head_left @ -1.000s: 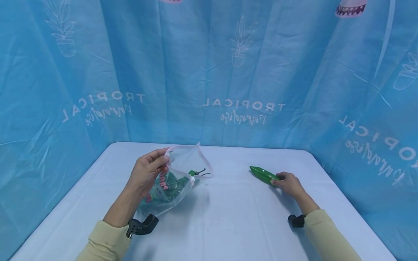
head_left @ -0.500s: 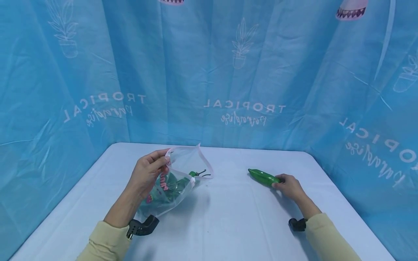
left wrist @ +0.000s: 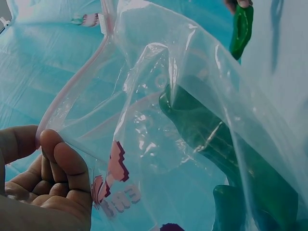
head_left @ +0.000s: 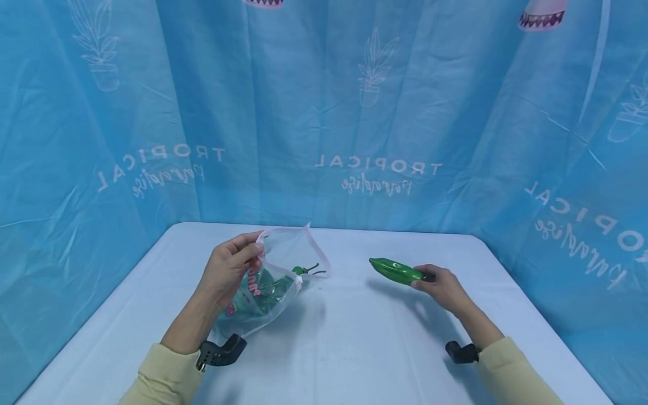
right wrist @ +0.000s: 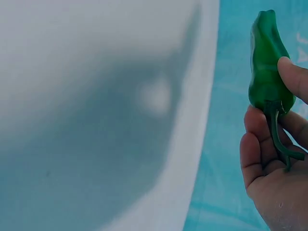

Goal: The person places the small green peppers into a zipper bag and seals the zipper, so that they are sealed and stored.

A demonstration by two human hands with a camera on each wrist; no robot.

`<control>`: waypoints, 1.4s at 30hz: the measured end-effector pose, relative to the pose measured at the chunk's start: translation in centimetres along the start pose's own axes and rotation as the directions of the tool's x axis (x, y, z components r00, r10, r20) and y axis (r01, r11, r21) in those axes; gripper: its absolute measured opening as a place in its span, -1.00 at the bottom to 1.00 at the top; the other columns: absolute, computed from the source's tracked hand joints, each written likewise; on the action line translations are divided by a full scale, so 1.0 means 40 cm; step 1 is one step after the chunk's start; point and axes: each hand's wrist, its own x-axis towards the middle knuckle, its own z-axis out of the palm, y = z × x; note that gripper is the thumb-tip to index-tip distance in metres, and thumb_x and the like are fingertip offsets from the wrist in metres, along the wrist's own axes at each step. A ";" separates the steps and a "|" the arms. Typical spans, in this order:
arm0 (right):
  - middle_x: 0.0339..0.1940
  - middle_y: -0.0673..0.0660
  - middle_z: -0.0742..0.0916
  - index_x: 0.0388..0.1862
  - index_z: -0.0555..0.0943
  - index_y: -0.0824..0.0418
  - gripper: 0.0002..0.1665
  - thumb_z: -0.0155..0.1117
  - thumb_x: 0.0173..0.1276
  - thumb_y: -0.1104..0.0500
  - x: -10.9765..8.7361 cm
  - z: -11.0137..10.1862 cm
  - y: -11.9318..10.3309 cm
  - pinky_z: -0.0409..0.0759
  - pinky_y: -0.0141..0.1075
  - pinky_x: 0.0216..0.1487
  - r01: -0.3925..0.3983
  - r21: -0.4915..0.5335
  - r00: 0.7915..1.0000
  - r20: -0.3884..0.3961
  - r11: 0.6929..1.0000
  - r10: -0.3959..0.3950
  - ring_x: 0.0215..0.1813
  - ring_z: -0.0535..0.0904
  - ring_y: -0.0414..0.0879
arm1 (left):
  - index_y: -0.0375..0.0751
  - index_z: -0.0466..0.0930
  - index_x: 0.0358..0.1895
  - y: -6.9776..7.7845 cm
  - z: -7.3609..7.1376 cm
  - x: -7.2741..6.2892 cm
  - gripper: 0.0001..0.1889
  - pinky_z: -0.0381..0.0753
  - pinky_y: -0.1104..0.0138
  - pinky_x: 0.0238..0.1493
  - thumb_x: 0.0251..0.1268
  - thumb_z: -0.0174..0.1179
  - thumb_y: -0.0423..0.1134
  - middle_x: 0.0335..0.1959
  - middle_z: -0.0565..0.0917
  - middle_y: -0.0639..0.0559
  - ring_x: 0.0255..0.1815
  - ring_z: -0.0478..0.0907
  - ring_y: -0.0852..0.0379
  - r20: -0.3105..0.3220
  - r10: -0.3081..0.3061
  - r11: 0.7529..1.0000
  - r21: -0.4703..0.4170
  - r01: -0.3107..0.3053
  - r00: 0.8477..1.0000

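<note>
My left hand [head_left: 228, 269] pinches the rim of a clear zip bag [head_left: 248, 325], keeping its mouth spread toward the right. Green peppers [head_left: 273, 289] lie inside, seen through the plastic, with stems [head_left: 314, 270] at the mouth. In the left wrist view one long pepper [left wrist: 216, 139] shows behind the printed film. Over on the right, my right hand [head_left: 442, 288] holds another green pepper [head_left: 395, 271] by its stem end, tip pointing left, its shadow apart below it. The right wrist view shows the thumb along that pepper [right wrist: 267, 62], its curved stem over the palm.
A white-covered table [head_left: 354, 349] lies under both hands. Blue printed curtains [head_left: 283, 124] hang behind it and along both sides. Each wrist wears a black camera band [head_left: 221, 350].
My right hand has raised its pepper from the tabletop and brought it a little to the left. The left hand and the bag have stayed in place.
</note>
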 end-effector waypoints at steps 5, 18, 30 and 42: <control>0.01 0.22 0.66 0.22 0.46 0.23 -0.37 0.31 0.23 -0.02 -0.025 0.002 -0.037 0.57 -0.20 -0.11 0.046 0.025 0.999 0.007 0.999 -0.046 -0.04 0.58 -0.04 | -0.39 0.39 0.20 -0.003 -0.002 -0.001 -0.53 0.51 0.51 -0.22 0.34 0.13 -0.16 -0.38 0.58 0.22 -0.44 0.48 0.32 0.000 -0.004 1.000 0.001 0.004 1.000; -0.09 0.15 0.67 0.19 0.50 0.16 -0.40 0.36 0.18 -0.01 -0.074 0.007 -0.128 0.55 -0.28 -0.17 0.179 0.055 0.983 0.022 0.982 -0.181 -0.13 0.56 -0.06 | -0.36 0.39 0.22 -0.005 -0.001 -0.003 -0.52 0.51 0.49 -0.18 0.35 0.12 -0.14 -0.41 0.56 0.23 -0.43 0.48 0.32 -0.005 -0.005 1.000 0.027 0.005 1.000; -0.16 0.09 0.66 0.15 0.53 0.14 -0.46 0.37 0.18 0.08 -0.104 0.019 -0.211 0.53 -0.31 -0.23 0.295 0.056 0.954 0.038 0.954 -0.297 -0.16 0.54 -0.08 | -0.37 0.40 0.21 -0.002 -0.001 -0.001 -0.53 0.51 0.49 -0.19 0.35 0.12 -0.14 -0.41 0.57 0.23 -0.43 0.48 0.32 -0.004 0.001 1.000 0.026 -0.001 1.000; -0.15 0.04 0.65 0.17 0.53 0.10 -0.45 0.36 0.19 0.05 -0.106 0.031 -0.273 0.55 -0.31 -0.22 0.352 0.058 0.932 0.066 0.934 -0.356 -0.15 0.54 -0.08 | -0.36 0.40 0.21 -0.001 0.003 -0.002 -0.53 0.51 0.50 -0.21 0.34 0.13 -0.14 -0.41 0.55 0.22 -0.43 0.47 0.31 0.000 -0.002 0.999 0.033 0.002 1.000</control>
